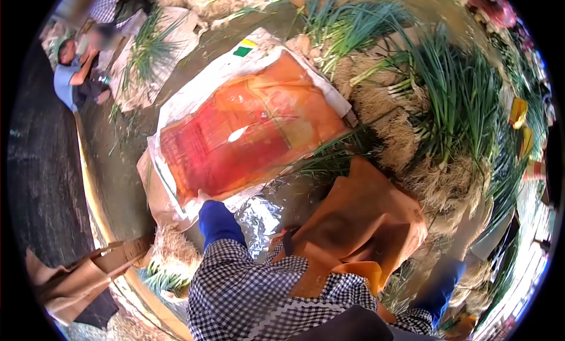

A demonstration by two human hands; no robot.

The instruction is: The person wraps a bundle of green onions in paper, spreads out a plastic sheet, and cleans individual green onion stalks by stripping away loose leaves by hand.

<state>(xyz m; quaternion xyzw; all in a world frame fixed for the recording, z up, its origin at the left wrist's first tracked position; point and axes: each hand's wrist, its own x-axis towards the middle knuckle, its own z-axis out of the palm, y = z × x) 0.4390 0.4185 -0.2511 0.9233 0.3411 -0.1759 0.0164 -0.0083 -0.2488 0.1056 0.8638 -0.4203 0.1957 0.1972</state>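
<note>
My left hand (203, 196), its sleeve blue at the wrist, is at the lower edge of a wet orange-red sheet (241, 132) that lies over white sacking (191, 94). Little of this hand shows, and its grip is unclear. My right hand (469, 229) reaches out at the lower right beside the pale roots (450, 188) of bundled green onions (453, 94). It is blurred, and its fingers cannot be made out. Brown-orange cloth (365, 214) spreads between my arms, in front of my checked clothing.
Two people sit at the upper left near onions (144, 55) on a sack. A root bundle (173, 253) lies at the lower left, beside a raised edge (91, 194) and brown cardboard (97, 270). Yellow-red packets (518, 112) are at the right. The ground looks wet.
</note>
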